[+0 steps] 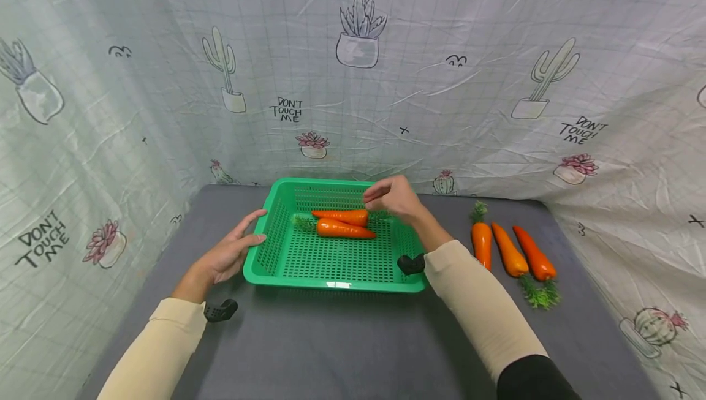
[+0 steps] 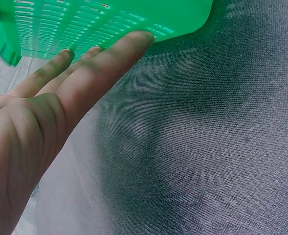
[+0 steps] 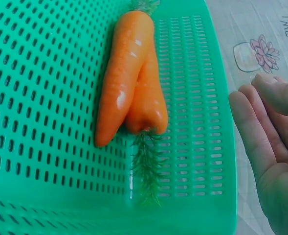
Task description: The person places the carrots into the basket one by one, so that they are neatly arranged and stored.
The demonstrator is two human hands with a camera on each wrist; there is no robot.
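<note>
Holding two orange plastic carrots (image 1: 344,223) with green feathery tops, the green perforated plastic basket (image 1: 331,259) sits at the centre of the grey cloth-covered table (image 1: 342,339). The carrots lie side by side and touching at the basket's 12 o'clock end, their tops pointing opposite ways (the right wrist view shows one frond trailing toward the basket wall). The right hand (image 1: 393,196) hovers above the basket's far right part, at about 1 o'clock, fingers loosely curled and empty. The left hand (image 1: 231,252) lies at the basket's 9 o'clock side, fingers (image 2: 92,66) straight and close together, tips touching the rim. Three more orange plastic carrots (image 1: 510,250) lie in a row on the table at 3 o'clock of the basket, well apart from it.
</note>
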